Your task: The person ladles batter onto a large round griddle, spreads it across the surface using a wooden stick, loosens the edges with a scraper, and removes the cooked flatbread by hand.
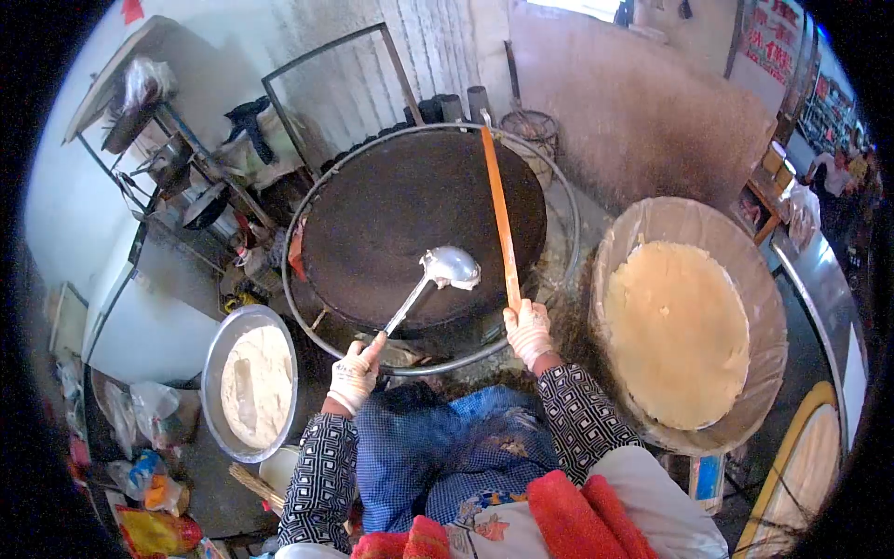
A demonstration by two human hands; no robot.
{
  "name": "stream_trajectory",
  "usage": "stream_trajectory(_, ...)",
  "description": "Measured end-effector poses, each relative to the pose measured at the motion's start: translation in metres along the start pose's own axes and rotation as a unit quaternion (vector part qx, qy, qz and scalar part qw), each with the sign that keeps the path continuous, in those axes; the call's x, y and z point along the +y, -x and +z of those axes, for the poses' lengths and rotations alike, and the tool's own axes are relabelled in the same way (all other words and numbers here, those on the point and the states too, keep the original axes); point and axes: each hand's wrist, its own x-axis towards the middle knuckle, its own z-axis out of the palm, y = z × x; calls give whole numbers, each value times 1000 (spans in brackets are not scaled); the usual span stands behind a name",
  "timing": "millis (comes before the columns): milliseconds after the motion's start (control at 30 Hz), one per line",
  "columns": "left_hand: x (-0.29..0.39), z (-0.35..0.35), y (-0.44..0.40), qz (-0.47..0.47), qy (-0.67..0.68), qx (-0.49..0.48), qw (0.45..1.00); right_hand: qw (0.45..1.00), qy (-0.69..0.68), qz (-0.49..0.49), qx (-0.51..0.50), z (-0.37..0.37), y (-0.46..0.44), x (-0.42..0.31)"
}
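My gloved left hand (354, 374) is closed around the handle of a metal ladle (451, 265). The ladle's bowl hangs over a large round dark griddle (391, 205), with pale batter clinging to its rim. In my gloved right hand (528, 331) is the near end of a long flat wooden stick (500, 214), which reaches across the griddle's right side to the far rim. A metal ring (291, 270) runs around the griddle. To my left stands a metal basin (212, 382) of pale batter (265, 373).
On the right, a lined round basket (759, 326) holds thin round pancakes (675, 335). A shelf with pans (169, 163) stands back left. Plastic bags (158, 410) lie at lower left. A round wooden board (801, 466) leans at lower right. A wall (633, 112) rises behind the griddle.
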Motion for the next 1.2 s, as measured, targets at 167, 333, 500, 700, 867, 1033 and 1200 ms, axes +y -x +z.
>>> stream_trajectory(167, 21, -17, 0, 26, 216, 156, 964, 961, -241, 75, -116, -14, -5, -7)
stream_trajectory(333, 33, -75, 25, -171, 441, 237, 848, 821, -498, 159, -228, -80, -2, -59)
stream_trajectory(500, -50, -78, 79, -285, 434, 248, 818, 895, -52, -45, -441, -128, 12, -94)
stream_trajectory(700, -122, -45, 125, -418, 393, 186, 798, 951, 116, -97, -269, -58, 29, -79)
stream_trajectory(867, -146, -43, 165, -470, 322, 149, 808, 950, 82, -148, -262, -65, 51, -121)
stream_trajectory(1033, -150, -49, 203, -515, 194, 69, 832, 949, 200, -82, -227, -43, 22, -86)
stream_trajectory(1200, -126, -49, 202, -391, -157, -45, 906, 945, 150, -113, -267, -71, 33, -115)
